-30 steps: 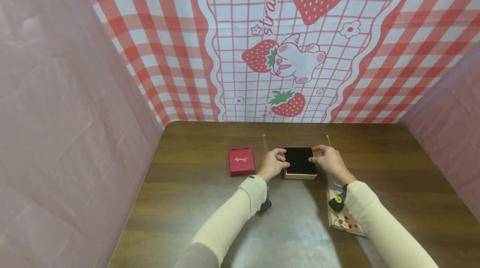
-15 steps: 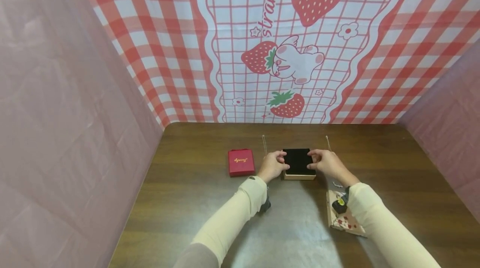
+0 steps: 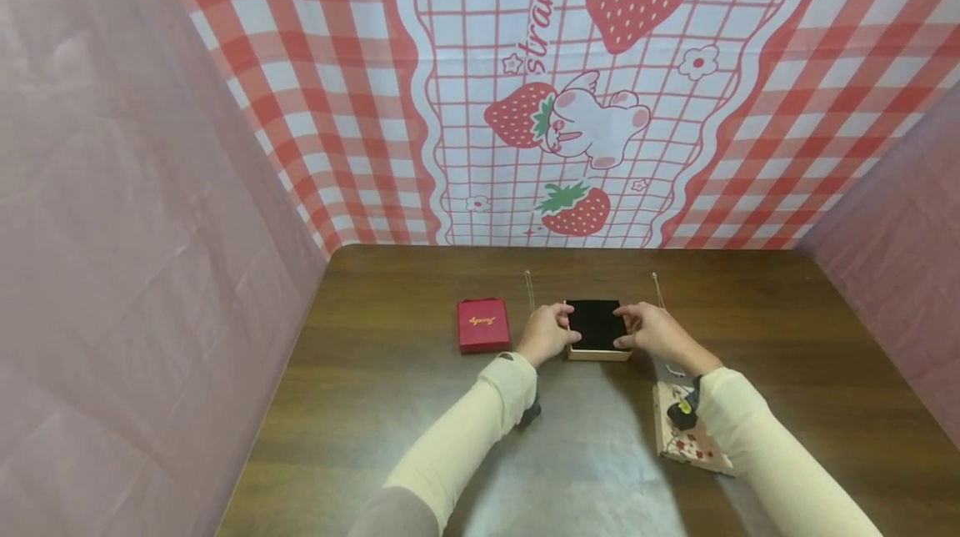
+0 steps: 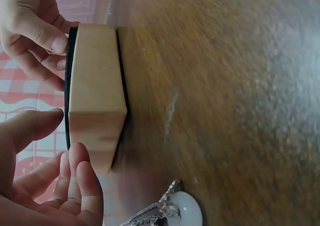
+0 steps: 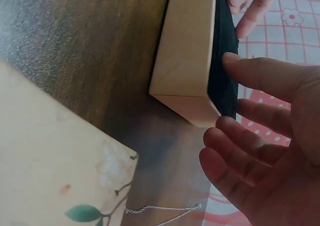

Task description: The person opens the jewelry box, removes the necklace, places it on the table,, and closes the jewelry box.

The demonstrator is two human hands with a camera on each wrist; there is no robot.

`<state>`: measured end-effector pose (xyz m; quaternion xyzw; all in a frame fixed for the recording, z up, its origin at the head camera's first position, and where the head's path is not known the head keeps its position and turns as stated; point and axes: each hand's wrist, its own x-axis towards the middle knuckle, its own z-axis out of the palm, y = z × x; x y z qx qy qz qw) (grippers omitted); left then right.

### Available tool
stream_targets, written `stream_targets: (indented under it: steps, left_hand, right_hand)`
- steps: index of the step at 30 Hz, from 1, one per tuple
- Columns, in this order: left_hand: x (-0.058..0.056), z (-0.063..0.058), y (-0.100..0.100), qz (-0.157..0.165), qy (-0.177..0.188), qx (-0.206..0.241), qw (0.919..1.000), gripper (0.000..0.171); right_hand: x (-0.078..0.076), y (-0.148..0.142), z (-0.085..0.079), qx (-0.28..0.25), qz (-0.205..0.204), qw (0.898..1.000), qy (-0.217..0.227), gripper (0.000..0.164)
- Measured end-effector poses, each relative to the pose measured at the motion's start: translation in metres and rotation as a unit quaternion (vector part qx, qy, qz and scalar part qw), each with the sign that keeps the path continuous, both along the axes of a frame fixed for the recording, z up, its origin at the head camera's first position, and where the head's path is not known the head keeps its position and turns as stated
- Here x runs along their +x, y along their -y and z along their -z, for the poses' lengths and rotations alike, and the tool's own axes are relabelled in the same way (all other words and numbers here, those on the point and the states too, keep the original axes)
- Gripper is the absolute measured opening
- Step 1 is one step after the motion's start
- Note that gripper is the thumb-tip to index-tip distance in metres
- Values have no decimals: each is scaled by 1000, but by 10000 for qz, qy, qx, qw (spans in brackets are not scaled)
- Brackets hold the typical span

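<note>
A cardboard jewelry box with a black velvety pad on its top is between the two hands. At its left edge, the left hand has its thumb and bent fingers on the rim and the pad's edge. The right hand holds the pad's right edge, its thumb on the black surface. In the right wrist view, its other fingers curl beside the box's end wall. The pad rises slightly above the box's pale side in the left wrist view. The box's inside is hidden under the pad.
A red box with gold lettering lies left on the wooden table. A fine chain lies behind the left hand, another chain behind the right. A flower-printed panel sits partly under the right forearm.
Both hands keep to the pad's side edges, with small shifts of the fingers. The pad has moved slightly toward the person, and more of the box's left rim shows.
</note>
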<state>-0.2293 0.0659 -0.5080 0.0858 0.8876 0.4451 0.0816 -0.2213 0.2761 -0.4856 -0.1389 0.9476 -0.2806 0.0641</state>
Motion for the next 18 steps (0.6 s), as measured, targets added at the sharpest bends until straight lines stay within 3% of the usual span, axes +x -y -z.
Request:
stream_targets:
  steps: [10,15,18]
  left_hand:
    - [2,-2,-4,107,-255,-948,9951,44]
    - [1,2,-7,448,-521,-1798,9813,41]
    - [0,3,-9,547,-556,-2062,9754,38]
  right_hand:
    - [1,5,2,464,-34,9989,-84,54]
    - [-2,7,9,806,-147,9966,-19,50]
    - [-2,8,11,876,-133,9961,-21,49]
